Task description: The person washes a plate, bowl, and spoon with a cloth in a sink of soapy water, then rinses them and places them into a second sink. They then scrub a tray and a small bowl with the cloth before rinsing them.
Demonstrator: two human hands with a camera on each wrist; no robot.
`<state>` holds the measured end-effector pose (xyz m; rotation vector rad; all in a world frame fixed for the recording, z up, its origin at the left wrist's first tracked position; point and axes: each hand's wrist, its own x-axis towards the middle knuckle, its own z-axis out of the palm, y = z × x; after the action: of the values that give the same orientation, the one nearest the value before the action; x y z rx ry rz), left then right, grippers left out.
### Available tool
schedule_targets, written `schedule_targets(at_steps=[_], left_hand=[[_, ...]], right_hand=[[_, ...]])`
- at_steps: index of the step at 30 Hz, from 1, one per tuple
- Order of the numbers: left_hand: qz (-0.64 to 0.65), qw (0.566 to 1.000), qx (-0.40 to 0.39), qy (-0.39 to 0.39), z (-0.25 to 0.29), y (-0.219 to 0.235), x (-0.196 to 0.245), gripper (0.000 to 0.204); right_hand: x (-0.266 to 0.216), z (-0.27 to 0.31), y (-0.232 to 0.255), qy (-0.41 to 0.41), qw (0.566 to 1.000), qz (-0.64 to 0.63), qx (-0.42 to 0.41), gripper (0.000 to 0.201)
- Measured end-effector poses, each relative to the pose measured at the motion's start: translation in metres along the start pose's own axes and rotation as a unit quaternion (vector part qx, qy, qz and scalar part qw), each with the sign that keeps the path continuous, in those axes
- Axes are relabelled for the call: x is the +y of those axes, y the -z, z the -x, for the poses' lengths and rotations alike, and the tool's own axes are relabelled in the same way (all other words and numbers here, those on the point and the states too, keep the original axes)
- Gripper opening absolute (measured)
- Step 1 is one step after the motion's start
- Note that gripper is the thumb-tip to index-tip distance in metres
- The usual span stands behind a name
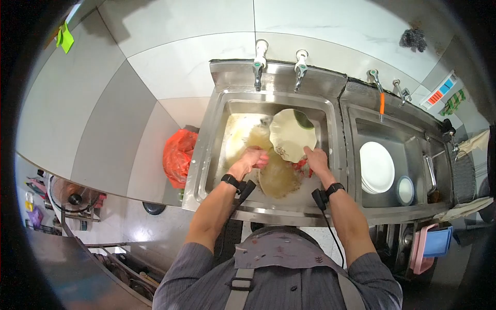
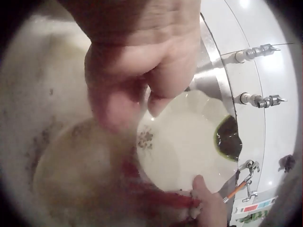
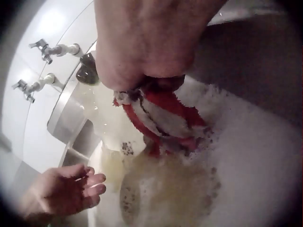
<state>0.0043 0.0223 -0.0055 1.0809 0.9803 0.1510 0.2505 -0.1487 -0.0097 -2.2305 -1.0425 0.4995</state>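
A cream plate (image 1: 290, 135) with a scalloped edge and a dark green patch is tilted above the sink water. My right hand (image 1: 316, 158) grips its near right rim, thumb on the face, and also holds a red-and-white cloth (image 3: 168, 116) bunched under the fingers. My left hand (image 1: 251, 159) is left of the plate, its fingers loosely bent and holding nothing. In the left wrist view its thumb overlaps the plate's edge. Below the hands, another round plate (image 1: 279, 181) lies in murky, foamy water, its outline partly hidden.
The steel sink (image 1: 205, 175) has two taps behind it. In the right-hand basin are stacked white plates (image 1: 377, 165) and a small bowl (image 1: 405, 189). An orange-tipped tap (image 1: 382, 103) hangs over that basin. A red plastic bag (image 1: 179, 157) stands left of the sink.
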Motion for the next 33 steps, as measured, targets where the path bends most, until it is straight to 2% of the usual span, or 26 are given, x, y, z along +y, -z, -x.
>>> schedule_targets(at_steps=[1, 2, 4, 5, 7, 8, 10, 11, 13, 14, 16, 17, 19, 20, 22, 23, 24, 26, 27, 28, 29, 31, 33], left_hand=[[0.0, 1.0, 0.014, -0.006, -0.005, -0.004, -0.004, 0.048], [0.0, 1.0, 0.012, -0.005, -0.011, -0.008, -0.009, 0.048], [-0.017, 0.999, 0.005, 0.031, -0.015, -0.022, -0.01, 0.053], [-0.02, 0.999, 0.0, 0.032, -0.015, -0.03, -0.013, 0.053], [0.021, 0.988, -0.116, 0.096, -0.002, -0.052, -0.009, 0.067], [0.011, 0.987, -0.129, 0.097, 0.006, -0.063, -0.006, 0.067], [0.084, 0.966, -0.238, 0.055, 0.023, -0.081, -0.004, 0.056], [0.072, 0.961, -0.26, 0.062, 0.027, -0.091, -0.004, 0.056], [0.192, 0.943, -0.269, 0.04, 0.029, -0.101, -0.004, 0.045], [0.183, 0.942, -0.279, 0.044, 0.028, -0.108, -0.005, 0.045], [0.15, 0.964, -0.219, 0.016, 0.025, -0.111, -0.008, 0.035], [0.115, 0.972, -0.204, 0.005, 0.019, -0.111, -0.011, 0.028], [0.101, 0.976, -0.193, -0.006, 0.012, -0.107, -0.019, 0.028], [0.09, 0.979, -0.18, -0.019, 0.008, -0.107, -0.021, 0.027], [0.081, 0.984, -0.159, -0.021, 0.021, -0.114, -0.017, 0.026], [0.077, 0.988, -0.135, -0.022, 0.028, -0.117, -0.013, 0.025], [0.073, 0.987, -0.139, -0.022, 0.027, -0.117, -0.015, 0.025], [0.092, 0.99, -0.1, -0.026, 0.021, -0.111, -0.018, 0.024], [0.084, 0.991, -0.101, -0.016, 0.022, -0.11, -0.013, 0.017], [0.082, 0.991, -0.103, -0.016, 0.021, -0.106, -0.013, 0.017], [0.079, 0.992, -0.093, -0.004, 0.019, -0.101, -0.012, 0.017], [0.059, 0.995, -0.07, 0.024, 0.017, -0.096, -0.008, 0.019], [0.056, 0.995, -0.082, 0.02, 0.014, -0.092, -0.005, 0.02]], right_hand=[[-0.001, 0.004, 0.002, 0.034, 0.999, 0.006, 0.011, 0.051], [-0.002, 0.008, 0.003, 0.032, 0.999, 0.008, 0.012, 0.051], [-0.003, 0.012, 0.003, 0.042, 0.995, -0.083, 0.038, 0.056], [-0.002, 0.016, 0.004, 0.038, 0.995, -0.082, 0.042, 0.056], [-0.022, 0.029, 0.014, -0.071, 0.985, -0.153, -0.027, 0.061], [-0.029, 0.034, 0.013, -0.078, 0.98, -0.182, -0.014, 0.061], [-0.035, 0.042, 0.003, -0.102, 0.961, -0.256, 0.012, 0.059], [-0.033, 0.043, -0.003, -0.114, 0.946, -0.301, 0.019, 0.059], [-0.039, 0.048, -0.006, -0.141, 0.912, -0.383, 0.029, 0.056], [-0.04, 0.05, 0.0, -0.145, 0.911, -0.385, 0.042, 0.056], [-0.044, 0.054, 0.009, -0.16, 0.91, -0.38, -0.049, 0.061], [-0.045, 0.053, 0.012, -0.159, 0.909, -0.383, -0.043, 0.061], [-0.04, 0.051, 0.012, -0.035, 0.976, -0.215, -0.016, 0.049], [-0.037, 0.048, 0.01, -0.035, 0.975, -0.218, -0.01, 0.049], [-0.024, 0.041, 0.005, 0.101, 0.983, -0.094, 0.124, 0.045], [-0.018, 0.04, 0.01, 0.198, 0.966, 0.02, 0.164, 0.043], [-0.015, 0.04, 0.019, 0.195, 0.966, 0.02, 0.169, 0.043], [-0.013, 0.038, 0.04, 0.172, 0.963, 0.115, 0.171, 0.042], [-0.015, 0.041, 0.059, 0.171, 0.963, 0.115, 0.175, 0.042], [-0.02, 0.05, 0.084, 0.062, 0.985, -0.11, 0.115, 0.047], [-0.021, 0.057, 0.107, -0.05, 0.942, -0.328, 0.049, 0.052], [-0.008, 0.067, 0.145, -0.046, 0.91, -0.407, 0.059, 0.054], [0.021, 0.07, 0.176, -0.052, 0.897, -0.425, 0.108, 0.053]])
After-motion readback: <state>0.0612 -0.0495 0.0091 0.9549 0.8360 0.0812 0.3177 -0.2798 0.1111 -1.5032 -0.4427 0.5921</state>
